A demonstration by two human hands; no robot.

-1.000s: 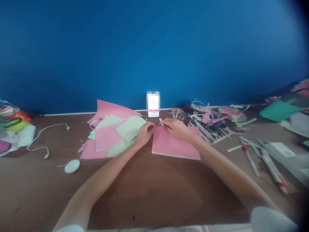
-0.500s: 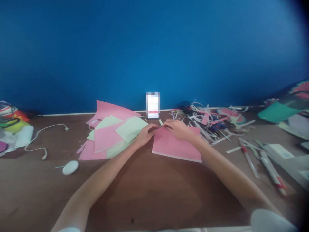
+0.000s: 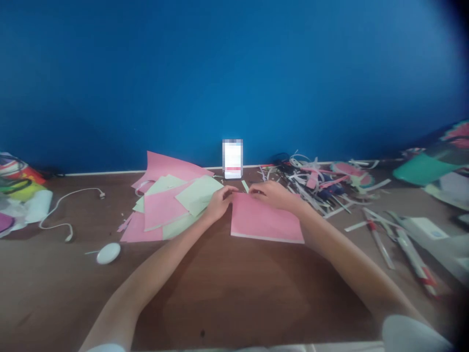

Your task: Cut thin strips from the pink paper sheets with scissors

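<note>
A sheet of pink paper [image 3: 266, 222] with a pale strip along its near edge lies on the brown table. My left hand [image 3: 221, 201] holds its far left corner, thumb and fingers closed together. My right hand [image 3: 274, 194] is bent over the far edge, fingers curled onto the paper and covering part of it. The fingertips of both hands are small and partly hidden. Just beyond the paper's far edge, between the hands, lies a short pale green strip [image 3: 245, 186].
A lit phone [image 3: 233, 161] stands against the blue wall. Pink and green sheets [image 3: 166, 210] pile up at left, near a white cable [image 3: 69, 191] and a white round object [image 3: 109, 253]. Paper strips [image 3: 311, 178], pens [image 3: 381, 244] and a green object [image 3: 417, 168] lie at right.
My right hand has shifted slightly right along the far edge, and the gap between my hands is wider. The pink paper has turned slightly, baring more of its far left corner.
</note>
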